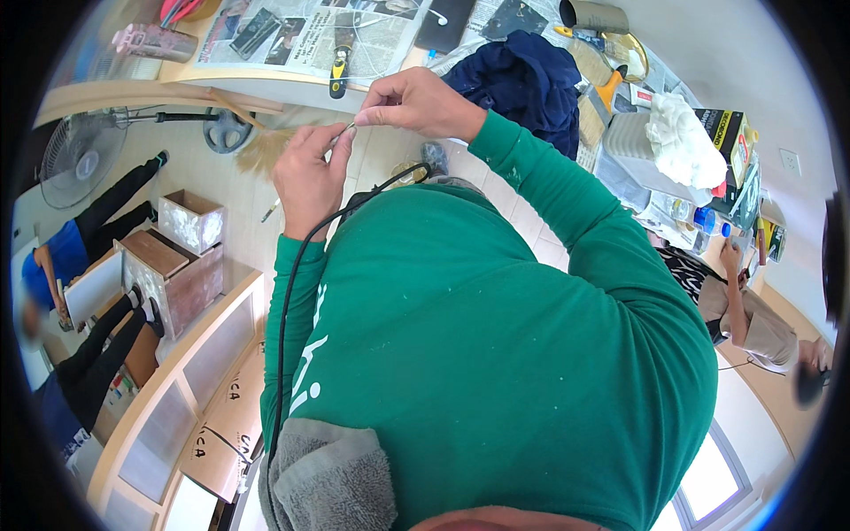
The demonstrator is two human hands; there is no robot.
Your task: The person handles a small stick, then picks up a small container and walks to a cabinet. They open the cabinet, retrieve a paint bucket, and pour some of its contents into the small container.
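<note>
Newspaper-covered table above pale floor; left hand and right hand both pinch thin wire

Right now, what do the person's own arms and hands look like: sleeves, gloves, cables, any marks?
Both arms wear long green sleeves with ribbed cuffs, flecked with small pale specks. Both hands, the left hand and the right hand, are bare: no gloves show. A black cable runs along the left sleeve. White markings show on the green cloth near it.
</note>
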